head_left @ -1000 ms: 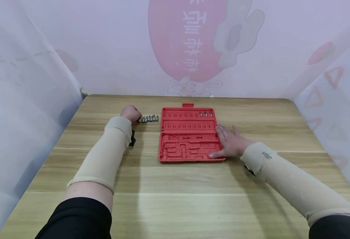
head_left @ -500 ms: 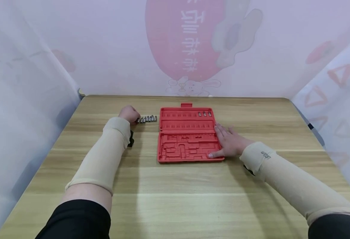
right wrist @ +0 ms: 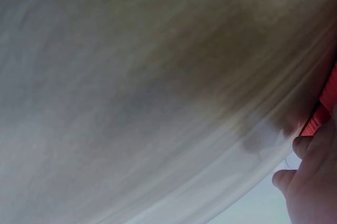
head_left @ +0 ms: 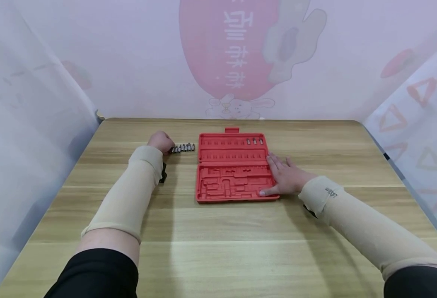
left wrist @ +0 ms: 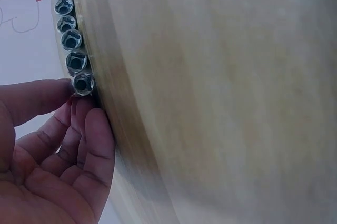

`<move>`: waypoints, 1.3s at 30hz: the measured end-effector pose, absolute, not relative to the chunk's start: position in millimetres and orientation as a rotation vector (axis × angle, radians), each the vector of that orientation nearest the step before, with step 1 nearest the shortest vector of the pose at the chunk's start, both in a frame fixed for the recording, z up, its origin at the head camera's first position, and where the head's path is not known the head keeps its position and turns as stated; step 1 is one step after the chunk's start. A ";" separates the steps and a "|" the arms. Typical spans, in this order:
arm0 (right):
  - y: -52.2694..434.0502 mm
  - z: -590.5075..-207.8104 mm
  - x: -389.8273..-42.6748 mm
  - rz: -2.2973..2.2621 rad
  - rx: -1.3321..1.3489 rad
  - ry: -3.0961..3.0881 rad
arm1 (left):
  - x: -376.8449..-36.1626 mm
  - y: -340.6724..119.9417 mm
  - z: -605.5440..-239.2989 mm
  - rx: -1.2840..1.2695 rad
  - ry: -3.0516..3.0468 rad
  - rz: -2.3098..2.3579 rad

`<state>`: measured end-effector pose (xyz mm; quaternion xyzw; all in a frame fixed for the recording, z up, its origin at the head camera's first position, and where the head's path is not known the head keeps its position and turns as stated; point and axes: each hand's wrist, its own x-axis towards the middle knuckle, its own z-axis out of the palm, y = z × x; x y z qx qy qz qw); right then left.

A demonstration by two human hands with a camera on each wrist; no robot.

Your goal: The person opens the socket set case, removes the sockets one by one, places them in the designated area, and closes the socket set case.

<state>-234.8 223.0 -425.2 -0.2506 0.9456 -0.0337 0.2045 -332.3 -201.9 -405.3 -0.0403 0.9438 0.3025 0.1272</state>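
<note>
In the head view my left hand [head_left: 160, 142] is at the left end of a row of small metal sockets [head_left: 183, 147] on the table. Up close in the left wrist view, its thumb and curled fingers pinch the end socket [left wrist: 83, 84], whose hollow end faces the camera. To the right lies an unfolded red plastic tool case [head_left: 237, 199], with three sockets [head_left: 254, 141] in its upper half. My right hand [head_left: 288, 179] rests on the case's right edge, fingers straight and spread, thumb over the lower half. Only part of that hand shows in the right wrist view.
The case sits towards the back of a wood-grain table [head_left: 225, 244]. Behind the table hangs a pale printed curtain [head_left: 136, 62], with more pale cloth at both sides. The socket row stands just left of the case.
The head view has shifted slightly. My left hand stays at the row's end and my right hand stays on the case, with hardly any movement.
</note>
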 end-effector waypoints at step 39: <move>222.6 -429.7 -236.9 0.163 -0.836 2.724 | -341.8 -102.1 -384.5 -0.029 2.805 1.162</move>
